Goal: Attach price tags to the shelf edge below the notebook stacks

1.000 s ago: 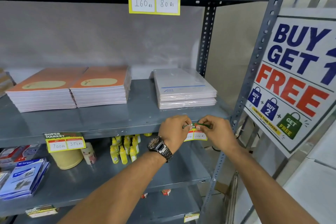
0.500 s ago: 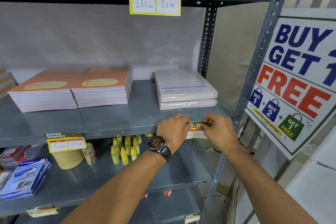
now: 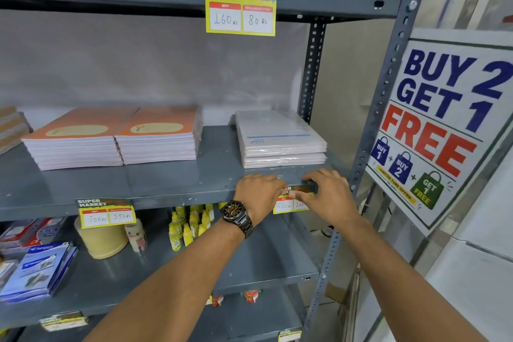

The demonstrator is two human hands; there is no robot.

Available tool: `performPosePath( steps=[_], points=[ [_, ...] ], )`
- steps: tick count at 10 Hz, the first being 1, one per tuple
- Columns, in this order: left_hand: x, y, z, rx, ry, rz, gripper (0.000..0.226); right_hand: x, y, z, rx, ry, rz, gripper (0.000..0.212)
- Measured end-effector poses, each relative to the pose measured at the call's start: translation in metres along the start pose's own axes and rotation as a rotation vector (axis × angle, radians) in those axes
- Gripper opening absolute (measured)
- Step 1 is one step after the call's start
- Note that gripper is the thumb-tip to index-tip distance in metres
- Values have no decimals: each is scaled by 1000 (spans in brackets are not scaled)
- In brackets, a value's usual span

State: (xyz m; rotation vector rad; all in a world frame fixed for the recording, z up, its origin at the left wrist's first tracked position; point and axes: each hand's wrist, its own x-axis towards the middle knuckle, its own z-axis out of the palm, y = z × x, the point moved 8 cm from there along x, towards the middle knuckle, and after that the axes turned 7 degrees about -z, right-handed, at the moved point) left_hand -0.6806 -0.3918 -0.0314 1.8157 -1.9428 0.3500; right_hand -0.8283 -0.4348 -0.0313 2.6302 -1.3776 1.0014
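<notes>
Tag (image 3: 288, 204) on shelf edge (image 3: 166, 198), below white stack (image 3: 280, 141); L hand (image 3: 259, 197) & R hand (image 3: 326, 197) both pinch its top.

Both hands raised forward, close together, palms down.
Left hand (image 3: 259, 194), watch on wrist, at 11 o'clock from the right hand (image 3: 329, 194); both forearms extended, fingers curled and pressing.

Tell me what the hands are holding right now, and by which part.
Both hands hold one price tag against the shelf edge. The left hand covers its upper left part, the right hand its top right; only the lower price boxes show.
</notes>
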Motion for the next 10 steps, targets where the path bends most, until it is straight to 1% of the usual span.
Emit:
performPosePath(
  steps=[1, 2, 3, 4, 6, 7, 8, 9, 10],
  points=[
    [-2, -1, 0, 3, -9, -1, 25, 4, -3, 1, -9, -2, -4, 34],
    [-3, 0, 0, -7, -8, -8, 21, 8, -2, 1, 46, 14, 21, 31],
    [-3, -1, 0, -19, 6, -10, 19, 9, -2, 2, 0, 18, -5, 27],
    [-3, -2, -1, -38, 23, -20, 19, 6, -4, 6, -95, 8, -38, 24],
    [-3, -2, -2, -69, 45, -26, 17, 4, -7, 13, -215, 5, -64, 30],
    [-3, -4, -1, -67, 48, -49, 18, 6, -5, 12, -189, 1, -42, 30],
    [-4, -6, 0, -137, -10, -111, 19, 6, -4, 9, -129, -7, -23, 28],
    [-11, -13, -6, -261, -79, -102, 27, 5, -4, 9, -3, -6, 33, 27],
    [-23, -23, -16, -244, -196, -47, 44, 1, -12, -5, 184, 99, 68, 23]
  ],
)
